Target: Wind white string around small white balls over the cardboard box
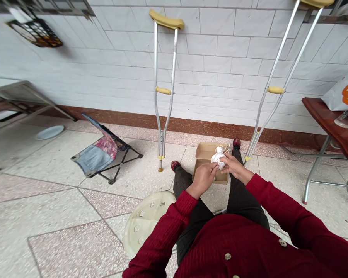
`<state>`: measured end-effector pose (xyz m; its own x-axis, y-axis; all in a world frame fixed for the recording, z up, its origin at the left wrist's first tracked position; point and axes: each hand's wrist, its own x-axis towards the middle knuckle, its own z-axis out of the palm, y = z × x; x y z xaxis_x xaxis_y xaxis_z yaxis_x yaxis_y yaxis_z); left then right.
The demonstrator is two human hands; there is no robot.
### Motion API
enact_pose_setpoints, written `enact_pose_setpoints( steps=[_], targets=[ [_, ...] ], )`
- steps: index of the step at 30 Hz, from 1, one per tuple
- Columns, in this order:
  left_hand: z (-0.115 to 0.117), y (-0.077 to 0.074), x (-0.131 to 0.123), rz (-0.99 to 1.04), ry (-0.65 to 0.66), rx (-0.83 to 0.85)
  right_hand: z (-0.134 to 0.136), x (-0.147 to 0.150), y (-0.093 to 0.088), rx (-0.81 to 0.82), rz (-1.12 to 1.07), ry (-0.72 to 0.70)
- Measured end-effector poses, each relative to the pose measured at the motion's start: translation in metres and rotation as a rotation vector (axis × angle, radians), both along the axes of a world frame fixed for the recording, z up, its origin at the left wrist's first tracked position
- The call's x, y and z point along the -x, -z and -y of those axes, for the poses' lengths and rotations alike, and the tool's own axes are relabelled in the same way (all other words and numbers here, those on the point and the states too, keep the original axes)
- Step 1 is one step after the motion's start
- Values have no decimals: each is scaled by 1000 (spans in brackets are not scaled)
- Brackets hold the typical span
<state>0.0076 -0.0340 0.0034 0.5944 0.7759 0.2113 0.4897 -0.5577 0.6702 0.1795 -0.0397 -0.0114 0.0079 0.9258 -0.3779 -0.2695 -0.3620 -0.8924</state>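
Note:
A small white knitted or crocheted piece (pixel 218 159) is between my two hands, above an open cardboard box (pixel 210 149) on the floor between my feet. My left hand (pixel 203 178) pinches its lower left edge. From the right, my right hand (pixel 233 165) grips its other side, with fingers closed round the edge. White yarn sticks up from the top of the piece and loops to the right. The fingertips of both hands nearly meet below it. The hands partly hide the box's inside.
Two crutches, one (pixel 164 91) ahead and one (pixel 275 90) at right, lean against the tiled wall. A folding stool (pixel 101 152) and a round pale stool (pixel 146 220) stand left. A brown table (pixel 324 116) with a bag (pixel 343 90) is right. A plate (pixel 50 132) lies far left.

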Motion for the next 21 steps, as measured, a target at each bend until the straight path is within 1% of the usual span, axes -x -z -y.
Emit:
enact_pose_setpoints(
  steps=[3,6,10,12,14,16,18,20,21],
  targets=[
    [6,8,3,40,-9,-30,-1,-2,-7,34,-69,18],
    [11,12,6,71,-32,-124,0,-4,-19,34,-134,-8],
    [14,11,9,81,-22,-233,4,-8,-34,-61,-190,-81],
    [15,10,10,72,-16,-267,7,-9,-39,-87,-206,-128],
    [16,8,9,64,-25,-285,7,-9,-41,-92,-208,-138],
    [18,8,8,57,-44,-278,4,-7,-40,-107,-187,-83],
    [22,8,6,62,-47,-226,-1,-5,-40,-131,-153,15],
    [24,13,5,97,-25,-118,-5,-3,-43,-154,-133,83],
    [24,17,5,124,-13,-51,-6,-3,-45,-166,-131,89]
  ],
)
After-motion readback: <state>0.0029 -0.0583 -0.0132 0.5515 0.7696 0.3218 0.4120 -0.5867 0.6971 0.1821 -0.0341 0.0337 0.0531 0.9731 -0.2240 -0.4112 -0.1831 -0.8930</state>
